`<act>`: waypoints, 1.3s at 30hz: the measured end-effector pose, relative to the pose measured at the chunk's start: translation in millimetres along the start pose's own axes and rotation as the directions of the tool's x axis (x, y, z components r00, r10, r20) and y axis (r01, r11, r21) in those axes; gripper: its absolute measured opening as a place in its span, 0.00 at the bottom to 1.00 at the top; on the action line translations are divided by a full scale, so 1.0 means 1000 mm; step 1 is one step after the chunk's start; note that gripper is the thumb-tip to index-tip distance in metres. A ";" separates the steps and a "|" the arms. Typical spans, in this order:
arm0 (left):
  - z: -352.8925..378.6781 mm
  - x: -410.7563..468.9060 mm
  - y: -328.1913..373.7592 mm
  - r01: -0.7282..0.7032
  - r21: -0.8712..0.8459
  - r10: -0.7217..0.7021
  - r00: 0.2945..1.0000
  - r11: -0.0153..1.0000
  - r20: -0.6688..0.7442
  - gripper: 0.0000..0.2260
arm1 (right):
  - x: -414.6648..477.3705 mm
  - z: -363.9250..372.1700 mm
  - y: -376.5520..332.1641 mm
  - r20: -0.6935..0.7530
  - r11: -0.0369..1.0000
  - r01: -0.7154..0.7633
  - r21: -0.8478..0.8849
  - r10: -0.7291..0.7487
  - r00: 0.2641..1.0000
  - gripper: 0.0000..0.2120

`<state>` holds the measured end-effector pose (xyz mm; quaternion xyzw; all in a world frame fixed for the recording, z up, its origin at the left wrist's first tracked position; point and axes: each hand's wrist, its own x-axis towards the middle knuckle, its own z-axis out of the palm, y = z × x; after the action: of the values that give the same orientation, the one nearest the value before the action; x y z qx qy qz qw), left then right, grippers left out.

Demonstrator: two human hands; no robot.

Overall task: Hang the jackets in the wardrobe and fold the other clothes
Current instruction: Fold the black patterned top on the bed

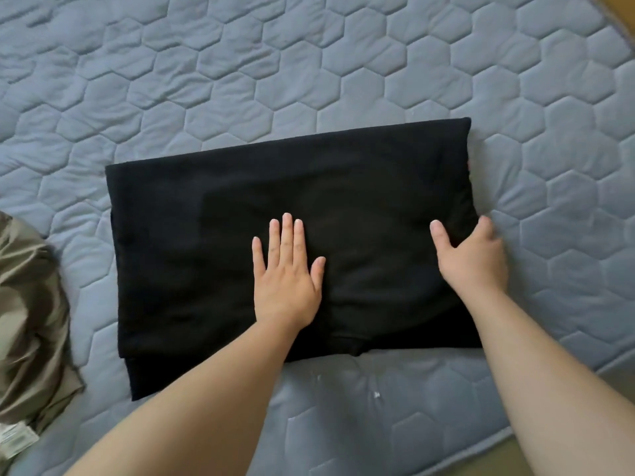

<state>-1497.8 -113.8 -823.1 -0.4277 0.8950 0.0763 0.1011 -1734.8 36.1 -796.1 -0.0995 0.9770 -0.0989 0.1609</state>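
We worked over a grey-blue quilted cover [343, 63] stitched in hexagons. The black garment [213, 235] lay on its middle, folded into a flat rectangle with a lower layer showing along the near edge. An olive garment [27, 321] sat crumpled at the cover's left side, apart from the black one. Our left hand [287, 273] pressed flat on the black cloth, fingers straight. Our right hand [472, 257] grasped its right edge, thumb on top. A small white label [15, 438] showed on the olive cloth.

Left hand [287, 280], right hand [476, 259] on garment [206, 235]
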 end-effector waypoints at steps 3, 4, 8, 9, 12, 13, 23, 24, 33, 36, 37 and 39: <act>0.000 0.000 0.001 0.011 -0.003 -0.011 1.000 1.000 0.007 0.32 | 0.018 -0.018 0.017 0.184 0.947 -0.097 0.305 0.042 0.982 0.34; -0.001 0.000 0.002 0.010 -0.001 -0.010 1.000 1.000 0.009 0.32 | 0.023 -0.024 0.024 0.275 0.913 -0.143 0.381 0.036 0.961 0.34; -0.001 0.000 0.003 0.023 0.013 -0.023 1.000 1.000 0.004 0.32 | 0.032 -0.037 0.044 0.621 0.844 -0.321 0.430 -0.018 0.784 0.45; -0.001 0.001 0.003 0.029 0.012 -0.029 1.000 1.000 0.004 0.32 | 0.031 -0.037 0.047 0.679 0.821 -0.370 0.435 -0.029 0.733 0.44; -0.002 0.000 0.006 0.051 0.014 -0.051 0.999 0.999 0.007 0.32 | 0.016 -0.027 0.049 0.648 0.721 -0.402 0.565 -0.085 0.757 0.23; -0.002 0.000 0.007 0.060 0.011 -0.060 0.998 0.998 0.010 0.32 | 0.009 -0.024 0.049 0.564 0.724 -0.334 0.604 -0.092 0.821 0.16; -0.014 -0.030 0.033 0.073 -0.042 -0.069 0.993 0.996 0.094 0.35 | -0.022 -0.055 0.064 0.268 0.830 -0.034 0.556 -0.141 0.953 0.13; -0.015 -0.037 0.036 0.053 -0.034 -0.049 0.992 0.998 0.115 0.35 | -0.023 -0.057 0.068 0.275 0.849 -0.037 0.527 -0.129 0.953 0.14; -0.013 -0.087 -0.020 -0.433 0.093 0.415 0.894 0.896 0.169 0.40 | -0.080 -0.033 0.073 -0.017 0.801 0.577 -0.159 -0.586 0.810 0.37; -0.016 -0.105 -0.072 -0.579 0.170 0.546 0.812 0.797 0.206 0.42 | -0.105 -0.016 0.084 0.272 0.512 0.805 -0.299 -0.763 0.586 0.45; -0.018 -0.113 -0.089 -0.567 0.190 0.529 0.821 0.802 0.215 0.41 | -0.114 -0.012 0.088 0.363 0.460 0.821 -0.339 -0.741 0.565 0.48; -0.020 -0.125 -0.116 -0.462 0.244 0.420 0.884 0.853 0.205 0.40 | -0.123 -0.004 0.095 0.440 0.443 0.799 -0.407 -0.671 0.597 0.54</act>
<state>-1332.6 -97.1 -778.9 -0.1848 0.9610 -0.0017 0.2058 -1637.2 155.9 -777.5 -0.5681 0.7920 0.1474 0.1678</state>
